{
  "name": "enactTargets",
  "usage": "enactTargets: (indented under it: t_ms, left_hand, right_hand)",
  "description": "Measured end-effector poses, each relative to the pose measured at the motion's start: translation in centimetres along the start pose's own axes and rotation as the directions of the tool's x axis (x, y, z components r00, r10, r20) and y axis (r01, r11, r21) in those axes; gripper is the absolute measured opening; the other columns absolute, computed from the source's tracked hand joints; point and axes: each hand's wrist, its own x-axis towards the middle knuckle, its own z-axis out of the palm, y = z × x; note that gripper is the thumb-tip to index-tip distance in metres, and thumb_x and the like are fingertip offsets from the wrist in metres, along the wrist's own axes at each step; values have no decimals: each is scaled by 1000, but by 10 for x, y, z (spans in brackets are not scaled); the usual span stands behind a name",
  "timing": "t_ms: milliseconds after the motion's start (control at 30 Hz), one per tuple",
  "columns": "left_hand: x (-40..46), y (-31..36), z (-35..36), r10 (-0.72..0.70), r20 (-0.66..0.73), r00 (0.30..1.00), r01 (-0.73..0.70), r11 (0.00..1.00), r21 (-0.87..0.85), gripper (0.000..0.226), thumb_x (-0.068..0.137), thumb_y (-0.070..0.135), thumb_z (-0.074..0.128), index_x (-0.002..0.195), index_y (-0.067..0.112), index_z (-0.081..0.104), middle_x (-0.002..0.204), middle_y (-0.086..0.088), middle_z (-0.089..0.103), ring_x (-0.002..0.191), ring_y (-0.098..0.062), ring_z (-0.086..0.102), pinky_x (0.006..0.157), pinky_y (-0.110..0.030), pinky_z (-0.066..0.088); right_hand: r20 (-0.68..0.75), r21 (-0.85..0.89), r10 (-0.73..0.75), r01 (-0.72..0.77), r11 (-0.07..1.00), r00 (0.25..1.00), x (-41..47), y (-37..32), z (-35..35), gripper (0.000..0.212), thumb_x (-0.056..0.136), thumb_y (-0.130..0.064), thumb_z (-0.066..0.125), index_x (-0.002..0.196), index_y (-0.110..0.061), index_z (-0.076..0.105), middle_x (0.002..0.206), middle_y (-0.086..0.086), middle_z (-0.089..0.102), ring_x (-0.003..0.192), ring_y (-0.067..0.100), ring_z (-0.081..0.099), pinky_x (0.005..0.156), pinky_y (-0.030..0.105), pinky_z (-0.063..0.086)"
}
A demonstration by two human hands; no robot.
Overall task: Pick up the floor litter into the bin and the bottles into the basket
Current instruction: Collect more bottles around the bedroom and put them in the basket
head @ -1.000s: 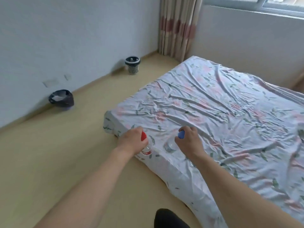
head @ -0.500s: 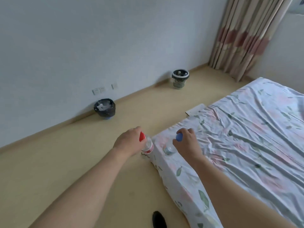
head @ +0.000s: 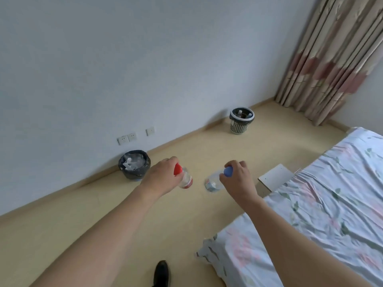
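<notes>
A round bin lined with a crinkled black plastic bag (head: pixel 134 165) sits against the wall, white litter inside. The left hand (head: pixel 163 175) curls round the neck of a clear plastic bottle with a red cap (head: pixel 185 179) — held in the air, tilted. The right hand (head: pixel 238 180) grips a clear blue-capped bottle (head: pixel 214 182) likewise. Farther right stands a perforated grey basket (head: pixel 241 121), bottles within, then a rumpled floral bedsheet (head: pixel 323 204)

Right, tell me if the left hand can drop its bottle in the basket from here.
Probably not yet. The left hand grips the red-capped bottle, but the basket stands well beyond it by the wall. Bare floor lies between, so nothing blocks walking closer.
</notes>
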Motion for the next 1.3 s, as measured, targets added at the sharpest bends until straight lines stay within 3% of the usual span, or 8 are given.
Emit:
enactTargets:
  t_ms: [200, 533, 767, 1067, 1300]
  left_hand:
    - [167, -39, -28, 76, 61, 995, -72, 996, -60, 20, 89, 40, 54, 99, 23, 53, 93, 4, 59, 82, -16, 58, 66, -29, 47]
    - [413, -31, 7, 148, 159, 976, -135, 987, -91, 22, 89, 37, 56, 102, 20, 54, 96, 3, 60, 85, -18, 58, 72, -32, 51]
    - [620, 20, 9, 203, 152, 967, -192, 978, -79, 25, 89, 40, 57, 104, 20, 52, 98, 4, 60, 87, -18, 58, 72, -31, 49]
    - [836, 81, 50, 260, 220, 940, -241, 964, -112, 22, 91, 34, 56, 106, 20, 51, 101, 2, 60, 87, -17, 56, 67, -25, 42]
    - [1040, 116, 100, 234, 323, 917, -192, 969, -157, 24, 88, 33, 58, 108, 21, 53, 100, 2, 61, 90, -19, 59, 77, -35, 54]
  right_hand:
    - [-123, 19, 100, -99, 995, 987, 124, -48, 22, 25, 85, -16, 60, 110, -16, 57, 112, -1, 43, 85, 16, 50, 70, 24, 40]
    - [-198, 91, 240, -226, 970, 950, 336, -16, 39, 19, 84, -17, 63, 102, -16, 56, 108, 0, 45, 81, 13, 49, 62, 17, 38]
    - [-279, 125, 291, -266, 956, 915, 524, 8, -5, 18, 84, -18, 62, 100, -18, 54, 105, -2, 43, 80, 17, 52, 69, 24, 40]
    - [-257, 127, 365, -343, 931, 895, 734, 47, -30, 21, 84, -18, 63, 104, -19, 54, 107, -1, 44, 83, 17, 53, 71, 25, 43]
    - [-241, 123, 424, -406, 905, 873, 913, 85, -52, 21, 85, -18, 61, 105, -18, 54, 108, -2, 43, 81, 16, 54, 71, 28, 49]
